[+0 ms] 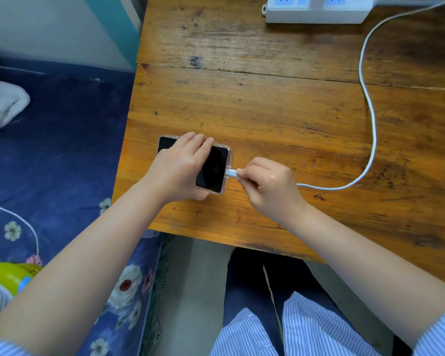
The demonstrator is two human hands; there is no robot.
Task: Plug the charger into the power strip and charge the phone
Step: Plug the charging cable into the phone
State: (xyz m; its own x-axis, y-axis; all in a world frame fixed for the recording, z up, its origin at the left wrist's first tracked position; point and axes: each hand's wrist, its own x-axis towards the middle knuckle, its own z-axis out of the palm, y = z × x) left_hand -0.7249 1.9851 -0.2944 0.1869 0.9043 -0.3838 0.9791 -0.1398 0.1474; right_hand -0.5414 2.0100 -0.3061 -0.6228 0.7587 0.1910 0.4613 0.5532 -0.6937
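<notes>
A black phone in a clear case lies flat on the wooden table, screen up and dark. My left hand grips it across its middle. My right hand pinches the white cable plug, which sits at the phone's right-hand end port. The white cable curves from my right hand across the table up toward the white power strip at the top edge. The charger block itself is cut off by the top of the frame.
A bed with a dark blue flowered sheet lies left of the table. On it sit a yellow-green small fan, another white cord and a grey cloth. My lap is below the table's front edge.
</notes>
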